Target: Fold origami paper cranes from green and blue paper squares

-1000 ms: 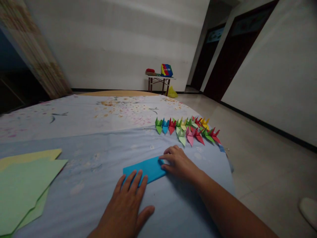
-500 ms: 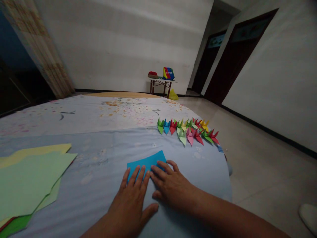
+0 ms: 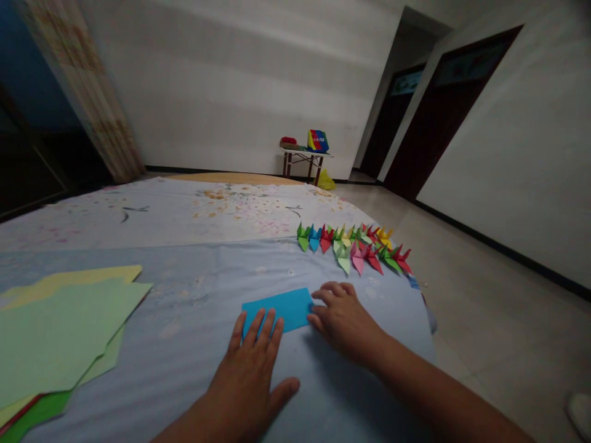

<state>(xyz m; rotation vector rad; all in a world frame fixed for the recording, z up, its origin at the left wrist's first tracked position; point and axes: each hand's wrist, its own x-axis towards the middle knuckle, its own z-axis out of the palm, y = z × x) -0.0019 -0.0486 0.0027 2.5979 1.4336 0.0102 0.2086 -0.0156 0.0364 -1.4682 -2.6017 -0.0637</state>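
A blue sheet of paper (image 3: 290,307), folded to a narrow rectangle, lies flat on the blue tablecloth in front of me. My left hand (image 3: 253,363) is open, its spread fingers resting on the left part of the paper and the thumb out on the cloth. At the paper's right edge is my right hand (image 3: 344,320), fingers bent and apart, the tips at or just beside the edge. I cannot tell whether they touch it. Several folded paper cranes (image 3: 355,255) in green, blue, red, pink and yellow stand in rows beyond my right hand.
A stack of coloured paper sheets (image 3: 64,338), pale green on top, lies at the left. The tablecloth (image 3: 194,344) covers a round table whose edge curves away at the right. Near the far wall a small table (image 3: 307,152) holds a multicoloured box (image 3: 317,141).
My right hand has slid right, off the middle of the blue paper to its right edge, and its fingers have bent. My left hand stays on the paper. The view has shifted slightly.
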